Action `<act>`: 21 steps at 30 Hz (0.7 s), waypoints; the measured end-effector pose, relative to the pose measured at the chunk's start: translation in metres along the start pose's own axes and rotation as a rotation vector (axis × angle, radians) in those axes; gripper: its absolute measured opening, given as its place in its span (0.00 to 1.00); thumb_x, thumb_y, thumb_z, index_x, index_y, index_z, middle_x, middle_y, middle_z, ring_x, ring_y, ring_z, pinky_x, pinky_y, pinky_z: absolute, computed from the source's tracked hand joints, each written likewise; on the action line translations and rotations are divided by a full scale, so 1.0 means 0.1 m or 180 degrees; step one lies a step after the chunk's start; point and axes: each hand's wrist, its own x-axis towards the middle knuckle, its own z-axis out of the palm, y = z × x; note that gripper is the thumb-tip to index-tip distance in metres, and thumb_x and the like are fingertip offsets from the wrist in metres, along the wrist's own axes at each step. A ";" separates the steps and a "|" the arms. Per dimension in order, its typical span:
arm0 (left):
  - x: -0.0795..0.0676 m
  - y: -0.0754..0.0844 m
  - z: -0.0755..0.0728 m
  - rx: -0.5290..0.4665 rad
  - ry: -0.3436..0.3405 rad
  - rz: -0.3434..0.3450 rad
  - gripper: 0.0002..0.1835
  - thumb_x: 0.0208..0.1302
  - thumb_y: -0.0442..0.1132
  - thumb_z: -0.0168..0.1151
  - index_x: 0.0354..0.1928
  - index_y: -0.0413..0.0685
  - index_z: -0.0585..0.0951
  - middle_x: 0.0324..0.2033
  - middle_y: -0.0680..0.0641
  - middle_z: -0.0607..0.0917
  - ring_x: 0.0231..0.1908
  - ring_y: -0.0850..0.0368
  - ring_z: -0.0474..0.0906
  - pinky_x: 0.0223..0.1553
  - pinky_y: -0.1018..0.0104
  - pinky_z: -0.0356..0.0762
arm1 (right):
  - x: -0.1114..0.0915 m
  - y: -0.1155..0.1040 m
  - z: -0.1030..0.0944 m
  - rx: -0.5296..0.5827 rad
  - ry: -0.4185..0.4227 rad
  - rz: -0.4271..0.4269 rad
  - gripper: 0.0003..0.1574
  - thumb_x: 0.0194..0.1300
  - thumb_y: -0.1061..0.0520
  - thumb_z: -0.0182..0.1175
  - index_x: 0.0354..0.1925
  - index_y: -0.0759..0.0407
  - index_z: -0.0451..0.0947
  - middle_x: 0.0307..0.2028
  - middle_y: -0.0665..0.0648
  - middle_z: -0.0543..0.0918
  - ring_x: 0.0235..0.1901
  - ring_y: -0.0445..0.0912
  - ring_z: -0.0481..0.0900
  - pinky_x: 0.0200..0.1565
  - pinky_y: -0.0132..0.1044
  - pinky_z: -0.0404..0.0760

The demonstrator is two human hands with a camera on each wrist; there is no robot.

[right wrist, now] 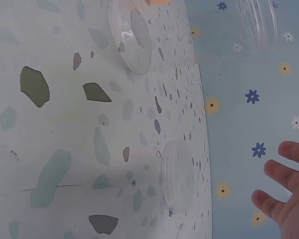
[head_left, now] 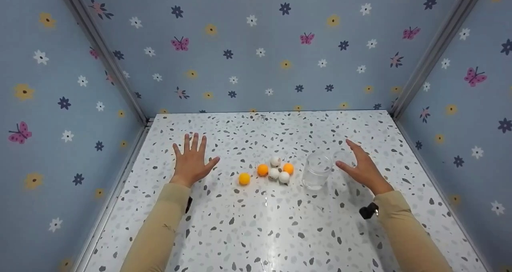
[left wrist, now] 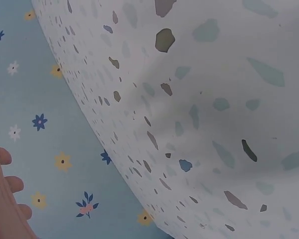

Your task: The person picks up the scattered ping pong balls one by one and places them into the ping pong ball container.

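Observation:
My left hand is spread flat above the table, left of the balls, touching none of them; its fingers show at the edge of the left wrist view. Between the hands lie several table-tennis balls, an orange ball apart from a cluster of white balls and orange balls. A clear plastic jar stands upright right of the cluster, with nothing seen inside. Behind it to the right lies a clear round lid. My right hand hovers beside jar and lid, fingers extended, holding nothing.
The speckled white table is bounded by blue flowered panels at the back and both sides. Metal corner posts stand at the back corners. A black wrist camera sits by the right cuff.

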 end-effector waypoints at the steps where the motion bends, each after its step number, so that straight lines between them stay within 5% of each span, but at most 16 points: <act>1: 0.00 0.00 0.00 0.0004 -0.0001 -0.0001 0.54 0.77 0.73 0.52 0.89 0.46 0.49 0.87 0.34 0.48 0.86 0.27 0.36 0.78 0.16 0.35 | 0.00 0.00 0.00 0.0010 -0.0002 -0.0001 0.60 0.77 0.36 0.66 0.88 0.56 0.48 0.85 0.71 0.56 0.82 0.70 0.56 0.77 0.76 0.58; 21: -0.05 0.09 0.02 -0.0106 0.0103 0.0167 0.52 0.77 0.71 0.53 0.87 0.43 0.56 0.85 0.32 0.55 0.85 0.26 0.46 0.79 0.20 0.48 | -0.02 -0.04 0.07 0.0319 0.0030 -0.0212 0.58 0.74 0.46 0.72 0.86 0.61 0.53 0.79 0.71 0.66 0.77 0.70 0.67 0.77 0.69 0.65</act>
